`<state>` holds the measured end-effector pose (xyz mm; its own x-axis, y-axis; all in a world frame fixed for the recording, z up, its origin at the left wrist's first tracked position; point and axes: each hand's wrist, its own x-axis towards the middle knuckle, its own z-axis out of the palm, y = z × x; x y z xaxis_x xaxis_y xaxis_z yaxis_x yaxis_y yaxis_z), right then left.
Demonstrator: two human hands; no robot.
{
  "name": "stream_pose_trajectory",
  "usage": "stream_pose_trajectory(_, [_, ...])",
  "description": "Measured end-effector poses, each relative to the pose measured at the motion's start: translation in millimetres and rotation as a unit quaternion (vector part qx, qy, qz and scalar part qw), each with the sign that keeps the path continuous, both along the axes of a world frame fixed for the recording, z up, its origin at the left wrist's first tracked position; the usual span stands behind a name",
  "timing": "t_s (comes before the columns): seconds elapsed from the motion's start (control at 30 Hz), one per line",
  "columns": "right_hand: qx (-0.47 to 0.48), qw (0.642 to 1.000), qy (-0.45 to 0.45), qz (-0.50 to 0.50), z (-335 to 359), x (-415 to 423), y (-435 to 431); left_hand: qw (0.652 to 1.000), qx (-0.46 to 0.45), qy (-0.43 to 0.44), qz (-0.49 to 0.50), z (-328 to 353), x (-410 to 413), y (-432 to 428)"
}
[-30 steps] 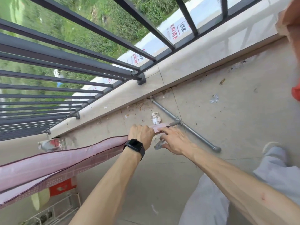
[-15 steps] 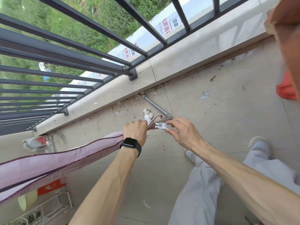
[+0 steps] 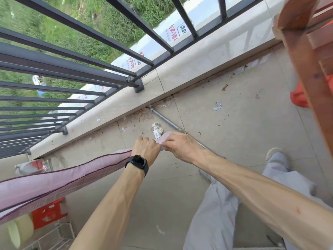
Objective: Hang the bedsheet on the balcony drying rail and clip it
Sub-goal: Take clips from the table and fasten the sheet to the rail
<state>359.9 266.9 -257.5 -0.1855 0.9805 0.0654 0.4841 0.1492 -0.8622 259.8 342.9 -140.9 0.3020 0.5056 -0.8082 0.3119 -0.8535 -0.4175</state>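
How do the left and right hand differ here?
The left hand grips the sheet in a fist; the right hand pinches its end with the fingers. The left hand has a black watch at its wrist; the right hand's wrist is bare. Shared: both hold the same pink sheet, close together.

Your reach is hemmed: stretched bedsheet (image 3: 54,184) to the left, wooden frame (image 3: 304,73) to the right, dark railing (image 3: 54,60) beyond; bare floor (image 3: 234,132) lies open between.

Pink checked bedsheet (image 3: 54,184) w/ dark piping — black watch (image 3: 137,162).
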Motion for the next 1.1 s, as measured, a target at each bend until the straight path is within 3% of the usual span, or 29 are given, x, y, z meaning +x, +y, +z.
stream_pose_trajectory(0.13, [-0.132, 0.990, -0.012, 0.040, 11.2, 1.4, 5.7, 1.000, 0.015, -0.003, 0.020, 3.4, -3.3, -2.1])
stream_pose_trajectory(0.27, [-0.200, 0.980, 0.023, -0.008, 23.8, 26.1, -5.3, 0.999, 0.021, -0.005, 0.038, 22.4, 4.1, -6.3])
stream_pose_trajectory(0.43, [-0.204, 0.972, -0.010, -0.118, 72.3, 66.7, -53.2, 0.994, 0.015, -0.056, 0.088, 72.5, 34.4, -27.1])
stream_pose_trajectory(0.67, [-0.170, 0.940, -0.087, -0.283, 205.8, 128.6, -148.1, 0.975, -0.058, -0.190, 0.098, 140.2, 105.7, -89.9])
stream_pose_trajectory(0.87, [-0.161, 0.879, -0.167, -0.416, 327.4, 174.5, -246.1, 0.931, -0.125, -0.329, 0.096, 195.7, 166.2, -148.6])
stream_pose_trajectory(1.1, [-0.207, 0.778, -0.186, -0.563, 403.6, 190.2, -350.0, 0.897, -0.186, -0.399, -0.030, 251.6, 237.7, -219.4])
